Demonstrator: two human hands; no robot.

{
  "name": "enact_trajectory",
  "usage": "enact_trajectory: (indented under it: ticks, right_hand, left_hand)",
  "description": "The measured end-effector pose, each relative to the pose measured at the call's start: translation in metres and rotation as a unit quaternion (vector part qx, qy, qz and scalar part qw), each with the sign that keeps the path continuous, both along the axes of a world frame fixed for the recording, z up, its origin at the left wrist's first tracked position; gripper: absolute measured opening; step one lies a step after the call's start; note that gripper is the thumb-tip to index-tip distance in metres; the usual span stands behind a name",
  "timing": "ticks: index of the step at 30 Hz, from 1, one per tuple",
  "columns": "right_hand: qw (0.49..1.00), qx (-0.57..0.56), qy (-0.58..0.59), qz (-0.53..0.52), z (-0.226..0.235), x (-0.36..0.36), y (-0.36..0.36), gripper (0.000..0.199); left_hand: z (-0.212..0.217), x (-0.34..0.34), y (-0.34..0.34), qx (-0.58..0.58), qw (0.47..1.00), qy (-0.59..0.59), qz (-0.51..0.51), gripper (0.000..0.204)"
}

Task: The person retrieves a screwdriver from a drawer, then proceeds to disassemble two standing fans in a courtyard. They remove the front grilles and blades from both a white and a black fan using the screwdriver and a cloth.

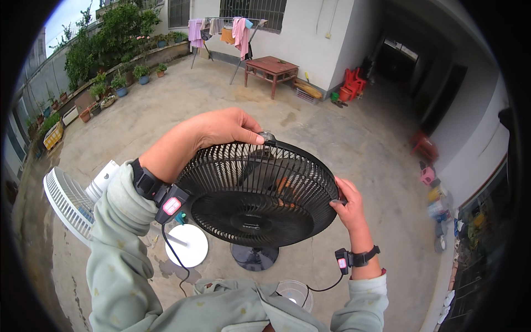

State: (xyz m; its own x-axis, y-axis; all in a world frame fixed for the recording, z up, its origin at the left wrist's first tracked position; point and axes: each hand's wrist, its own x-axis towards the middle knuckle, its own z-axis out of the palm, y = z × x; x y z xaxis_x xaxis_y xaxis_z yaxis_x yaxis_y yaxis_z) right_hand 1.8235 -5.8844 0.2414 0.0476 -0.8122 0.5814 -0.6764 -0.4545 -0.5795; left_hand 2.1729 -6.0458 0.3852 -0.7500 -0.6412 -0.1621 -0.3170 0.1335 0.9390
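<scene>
In front of me stands a black electric fan, its slatted round fan grille (pixel 249 218) tilted so that its face is toward me. At the top of the rim, by a grey clip (pixel 267 138), my left hand (pixel 229 127) is closed on the edge with the thumb in front. My right hand (pixel 349 206) grips the rim on the right side, thumb on the front and fingers behind. Below the grille the fan's glossy black round base (pixel 254 258) rests on the concrete. Orange shows through the slats, but I cannot make out what it is.
A white fan (pixel 67 205) and a white round base (pixel 191 249) stand left of me. By my body lies a white round grille (pixel 298 290). Farther off are a red wooden table (pixel 271 67), a laundry rack (pixel 227 33), red plastic chairs (pixel 353 83) and potted plants (pixel 119 83).
</scene>
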Motion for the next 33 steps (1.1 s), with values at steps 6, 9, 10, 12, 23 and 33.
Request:
enact_trajectory:
  ticks: [6,9,10,12,23,33]
  right_hand:
    - [0.998,-0.055,0.023,-0.023,-0.002,0.011,0.004,0.063]
    - [0.995,-0.087,0.035,-0.026,-0.006,0.02,0.009,0.069]
    - [0.994,-0.103,0.033,-0.024,-0.008,0.022,0.01,0.07]
    - [0.991,-0.126,0.027,-0.027,-0.011,0.025,0.011,0.075]
    - [0.981,-0.194,0.016,-0.005,-0.021,0.021,0.0,0.076]
    - [0.984,-0.178,0.001,0.014,-0.026,0.016,0.001,0.077]
  left_hand:
    - [0.01,-0.024,0.005,-0.281,0.948,-0.129,0.079,0.062]
    - [0.005,-0.031,0.012,-0.382,0.907,-0.153,0.084,0.063]
    - [0.004,-0.032,0.013,-0.368,0.909,-0.17,0.096,0.063]
    - [0.005,-0.032,0.017,-0.325,0.915,-0.207,0.121,0.063]
    - [0.009,-0.041,0.043,-0.436,0.85,-0.246,0.163,0.05]
    - [0.008,-0.044,0.048,-0.439,0.844,-0.249,0.184,0.05]
